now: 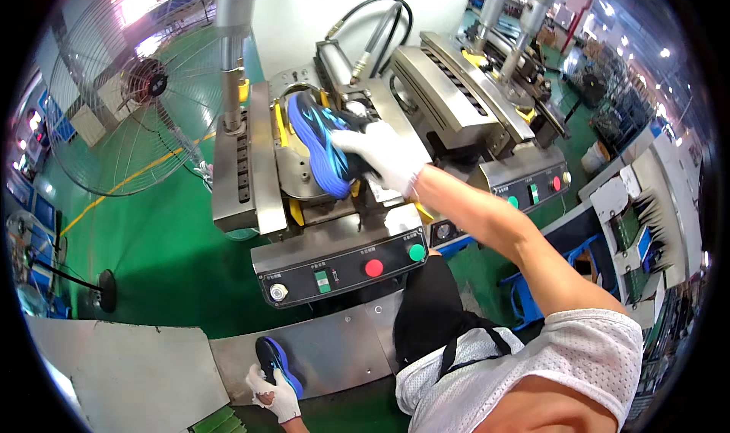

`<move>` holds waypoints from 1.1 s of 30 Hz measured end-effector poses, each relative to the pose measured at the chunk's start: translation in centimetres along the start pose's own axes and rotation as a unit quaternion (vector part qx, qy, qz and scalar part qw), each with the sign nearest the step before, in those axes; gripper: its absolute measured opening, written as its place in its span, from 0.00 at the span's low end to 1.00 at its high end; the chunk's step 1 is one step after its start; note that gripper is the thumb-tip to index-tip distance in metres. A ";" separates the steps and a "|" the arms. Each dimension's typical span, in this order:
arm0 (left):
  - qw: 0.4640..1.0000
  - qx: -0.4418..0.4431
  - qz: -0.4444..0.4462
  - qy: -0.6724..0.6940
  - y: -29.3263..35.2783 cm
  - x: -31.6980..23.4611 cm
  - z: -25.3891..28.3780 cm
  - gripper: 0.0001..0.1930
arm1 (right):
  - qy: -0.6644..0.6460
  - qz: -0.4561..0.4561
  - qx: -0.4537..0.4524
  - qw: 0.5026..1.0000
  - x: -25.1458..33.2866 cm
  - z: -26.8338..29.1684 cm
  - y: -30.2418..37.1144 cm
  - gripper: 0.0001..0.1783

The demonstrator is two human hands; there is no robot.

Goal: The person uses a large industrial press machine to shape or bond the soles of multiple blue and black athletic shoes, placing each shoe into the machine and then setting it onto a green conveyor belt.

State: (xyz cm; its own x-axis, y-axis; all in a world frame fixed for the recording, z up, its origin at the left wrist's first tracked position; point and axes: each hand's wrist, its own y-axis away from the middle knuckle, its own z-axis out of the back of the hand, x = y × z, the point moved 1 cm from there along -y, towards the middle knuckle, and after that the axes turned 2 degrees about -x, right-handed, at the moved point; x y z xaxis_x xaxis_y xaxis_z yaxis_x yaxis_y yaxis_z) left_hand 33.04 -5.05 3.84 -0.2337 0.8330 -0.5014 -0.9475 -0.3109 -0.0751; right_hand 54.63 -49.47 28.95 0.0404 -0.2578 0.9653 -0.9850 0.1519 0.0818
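My right hand [380, 152], in a white glove, reaches into the near press and grips a shoe [307, 133] with a purple-blue sole. That shoe lies tilted on its side, sole toward the left, over the press's metal bed [300, 180]; its upper is partly hidden behind my fingers. Low in the view, my left hand [275, 395], in a white glove with some fingertips bare, closes on the near end of a second shoe [268, 351], black with a blue sole. This one rests on the steel bench top [334, 349].
The press's control panel [342, 269] carries a red button and a green button at its front. A second press [456, 98] stands to the right. At the left is a large wire-caged fan [141, 83]. A pale board [125, 372] adjoins the bench, and a brush rack [646, 220] is far right.
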 end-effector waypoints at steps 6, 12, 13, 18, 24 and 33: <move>0.999 0.030 0.018 -0.020 0.2 2.8 -1.6 0.34 | 0.239 -0.107 -0.109 0.959 -2.6 -3.4 -18.2 0.30; 0.999 0.023 -0.017 0.027 1.1 4.7 -3.0 0.33 | 0.650 0.021 -0.216 0.728 -14.1 -2.8 -25.9 0.27; 0.998 0.047 -0.002 0.040 0.9 3.9 -3.2 0.32 | 0.673 -0.013 -0.197 0.713 -13.6 -0.8 -26.6 0.27; 0.998 0.028 -0.016 0.044 0.7 3.8 -2.9 0.31 | 0.658 -0.009 -0.180 0.731 -12.2 -1.1 -26.5 0.30; 1.000 0.015 -0.012 0.005 0.5 3.7 -2.6 0.31 | 0.560 0.086 -0.102 0.818 -8.8 -4.3 -17.5 0.39; 0.999 -0.001 -0.044 -0.009 0.5 3.3 -4.1 0.28 | 0.555 0.299 0.038 0.775 -16.2 8.6 17.2 0.48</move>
State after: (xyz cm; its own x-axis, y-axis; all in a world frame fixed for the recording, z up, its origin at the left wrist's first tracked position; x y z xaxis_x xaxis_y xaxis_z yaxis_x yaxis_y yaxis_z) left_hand 32.71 -4.33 -1.38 -0.1532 0.8656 -0.4768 -0.9640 -0.2369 -0.1205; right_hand 35.57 -50.89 12.55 -0.3499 0.8235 0.4466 -0.8883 -0.1403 -0.4372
